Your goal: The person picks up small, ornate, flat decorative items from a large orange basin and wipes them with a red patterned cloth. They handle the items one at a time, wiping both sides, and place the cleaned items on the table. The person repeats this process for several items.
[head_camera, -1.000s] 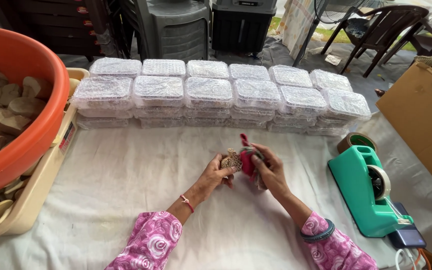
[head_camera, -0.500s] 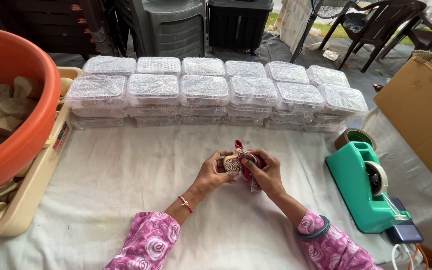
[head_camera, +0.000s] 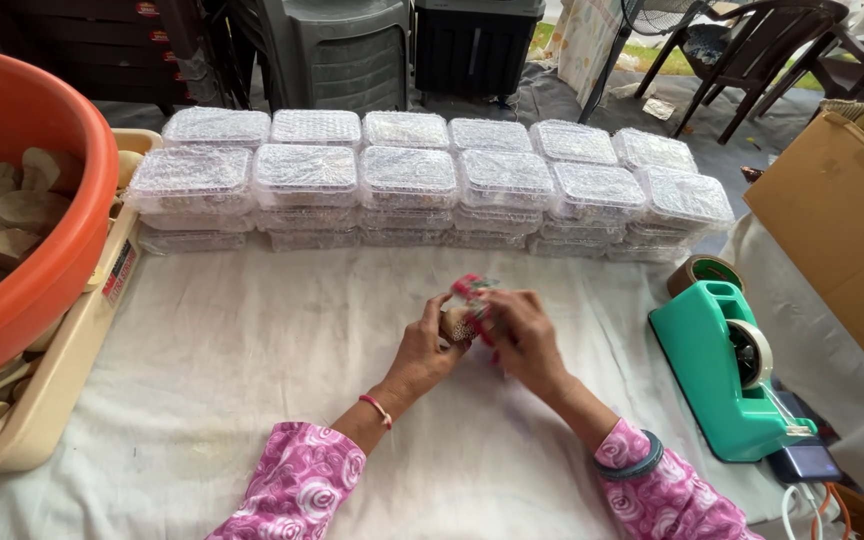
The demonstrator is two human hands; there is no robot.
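Both hands, left (head_camera: 430,345) and right (head_camera: 520,335), pinch a small red-trimmed packet (head_camera: 467,305) between them, just above the bench (head_camera: 222,370), in front of the stacked boxes (head_camera: 407,180), left of the tape dispenser (head_camera: 727,370).

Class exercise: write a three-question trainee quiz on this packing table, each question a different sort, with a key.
1. True or false: both hands hold the small packet.
2. Which stands by the right hand? A: the teal tape dispenser; B: the orange tub.
3. Fill in: the clear lidded containers are stacked in ___ rows along the white cloth.

Key: 1 true, with the left hand too. 2 A. 3 two.
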